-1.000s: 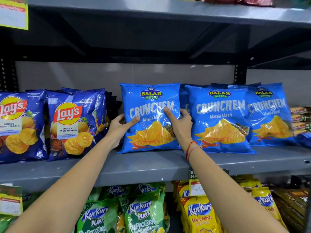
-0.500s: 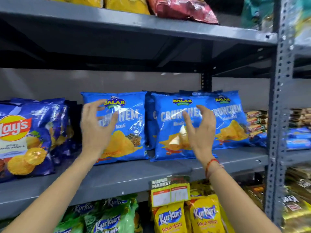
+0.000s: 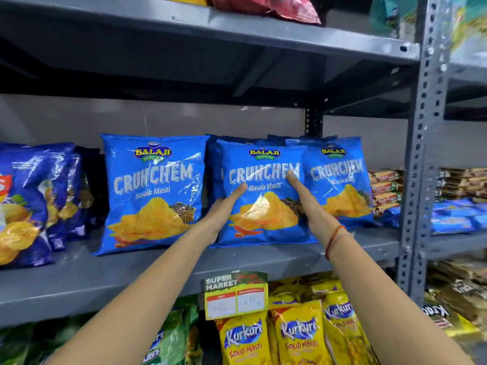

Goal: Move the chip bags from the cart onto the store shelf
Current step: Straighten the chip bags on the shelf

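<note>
Both hands (image 3: pixel 263 214) now flanking middle bag (image 3: pixel 263 233)

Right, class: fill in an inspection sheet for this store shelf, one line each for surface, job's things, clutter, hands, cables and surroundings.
Surface: grey metal shelf, partly stocked.
Job's things: three front Crunchem bags upright; middle Crunchem bag overlaps the right one; left one apart.
Clutter: nothing seen.
Hands: left hand and right hand flat against the middle bag's sides.
Cables: nothing seen.
Surroundings: Lay's bags left; Kurkure bags below; price tag.
</note>
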A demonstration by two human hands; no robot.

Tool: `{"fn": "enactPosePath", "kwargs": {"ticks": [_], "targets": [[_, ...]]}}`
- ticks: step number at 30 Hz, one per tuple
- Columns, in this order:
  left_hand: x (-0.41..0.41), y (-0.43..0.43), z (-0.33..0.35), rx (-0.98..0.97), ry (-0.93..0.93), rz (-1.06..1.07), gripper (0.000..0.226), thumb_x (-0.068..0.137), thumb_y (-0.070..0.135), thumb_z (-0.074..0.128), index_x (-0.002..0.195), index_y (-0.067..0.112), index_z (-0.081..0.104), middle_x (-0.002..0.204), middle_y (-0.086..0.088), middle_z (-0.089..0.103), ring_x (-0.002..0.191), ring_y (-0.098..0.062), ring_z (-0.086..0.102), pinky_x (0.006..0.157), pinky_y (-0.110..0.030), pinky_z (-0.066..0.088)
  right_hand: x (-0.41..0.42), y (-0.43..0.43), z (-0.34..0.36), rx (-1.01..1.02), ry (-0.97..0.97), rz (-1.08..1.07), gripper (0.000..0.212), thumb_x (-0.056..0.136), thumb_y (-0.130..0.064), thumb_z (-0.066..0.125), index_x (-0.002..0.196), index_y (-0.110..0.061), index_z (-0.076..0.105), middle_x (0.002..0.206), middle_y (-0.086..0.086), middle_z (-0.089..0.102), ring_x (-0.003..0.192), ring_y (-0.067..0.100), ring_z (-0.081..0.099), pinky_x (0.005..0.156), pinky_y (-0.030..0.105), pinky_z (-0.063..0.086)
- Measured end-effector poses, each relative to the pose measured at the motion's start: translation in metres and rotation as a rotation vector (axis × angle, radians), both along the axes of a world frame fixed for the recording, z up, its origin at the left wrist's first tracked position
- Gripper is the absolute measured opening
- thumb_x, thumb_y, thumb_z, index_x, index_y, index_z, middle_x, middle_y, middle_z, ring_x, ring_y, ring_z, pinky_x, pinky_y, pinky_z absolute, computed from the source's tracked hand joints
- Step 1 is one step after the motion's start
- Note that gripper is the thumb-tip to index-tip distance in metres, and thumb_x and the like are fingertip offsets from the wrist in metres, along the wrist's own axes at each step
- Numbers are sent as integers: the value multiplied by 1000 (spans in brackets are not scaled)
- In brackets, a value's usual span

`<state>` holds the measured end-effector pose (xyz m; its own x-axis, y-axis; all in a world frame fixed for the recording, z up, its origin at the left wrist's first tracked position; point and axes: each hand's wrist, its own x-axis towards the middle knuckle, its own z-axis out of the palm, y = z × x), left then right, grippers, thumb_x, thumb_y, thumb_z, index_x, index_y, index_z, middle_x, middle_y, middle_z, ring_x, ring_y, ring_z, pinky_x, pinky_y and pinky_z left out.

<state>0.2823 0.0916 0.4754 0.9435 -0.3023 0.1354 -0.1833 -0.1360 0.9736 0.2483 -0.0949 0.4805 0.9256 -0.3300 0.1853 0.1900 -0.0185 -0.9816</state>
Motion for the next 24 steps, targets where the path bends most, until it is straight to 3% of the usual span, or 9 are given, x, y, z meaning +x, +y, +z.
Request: {"fn": "enactPosePath", "kwargs": {"ticks": [3, 6, 8, 9, 10, 12, 15, 20, 24], "targets": [[-1, 2, -3, -143, 87, -60, 110, 34, 75, 74, 128, 23, 54, 131, -7, 59, 118, -27, 55, 108, -47, 37, 5, -3, -2, 43, 15, 15, 97, 48, -77, 72, 125, -21, 55, 123, 4, 63, 113, 25, 60, 100, 42, 45], [2, 0, -7, -172, 77, 3, 116, 21, 67, 82, 122, 16, 55, 122, -6, 64, 110, -25, 61, 98, -43, 48, 11, -4, -4, 117, -91, -6, 71, 66, -58, 75, 115, -9, 58, 106, 5, 68, 88, 18, 67, 70, 30, 54], [6, -2, -9, -211, -3, 18, 82, 26, 59, 84, 96, 23, 62, 95, 7, 76, 85, -8, 70, 69, -24, 57, 14, -3, -4, 130, -171, -59, 57, 71, -53, 74, 106, -10, 58, 98, -3, 65, 76, 5, 66, 60, 19, 53], [6, -1, -8, -235, -46, 7, 64, 28, 54, 83, 83, 28, 60, 73, 16, 76, 68, 1, 70, 53, -15, 54, 17, -5, -4, 133, -225, -75, 46, 73, -50, 74, 95, -12, 59, 87, -8, 65, 68, -3, 66, 56, 12, 51], [7, -1, -6, -249, -78, 6, 57, 30, 51, 83, 77, 31, 59, 61, 22, 72, 58, 5, 67, 43, -10, 49, 21, -6, -4, 141, -275, -82, 34, 75, -45, 74, 82, -16, 57, 72, -14, 67, 57, -9, 64, 49, 7, 48], [8, 0, -3, -258, -132, 14, 58, 28, 53, 84, 78, 33, 62, 60, 24, 71, 58, 8, 66, 43, -7, 46, 24, -6, -3, 150, -339, -61, 24, 77, -40, 74, 73, -23, 57, 55, -17, 68, 50, -9, 64, 41, 8, 46], [12, 2, -5, -229, -121, 28, 60, 27, 55, 83, 79, 35, 61, 65, 24, 71, 62, 9, 66, 47, -6, 47, 27, -3, -6, 143, -363, -27, 21, 78, -39, 74, 82, -19, 67, 70, -9, 77, 66, 5, 73, 50, 15, 53], [14, 3, -10, -249, -87, 15, 53, 34, 50, 83, 78, 36, 57, 65, 25, 69, 61, 9, 64, 47, -9, 47, 31, -2, -13, 127, -389, -56, 21, 78, -36, 75, 68, -27, 59, 72, -10, 73, 66, 3, 71, 53, 15, 53], [9, 1, -12, -246, -92, 13, 47, 44, 47, 84, 79, 37, 56, 78, 19, 68, 73, 2, 64, 54, -15, 48, 30, -6, -20, 136, -375, -31, 22, 79, -35, 74, 89, -19, 66, 86, -5, 75, 72, 3, 73, 56, 15, 54]]}}
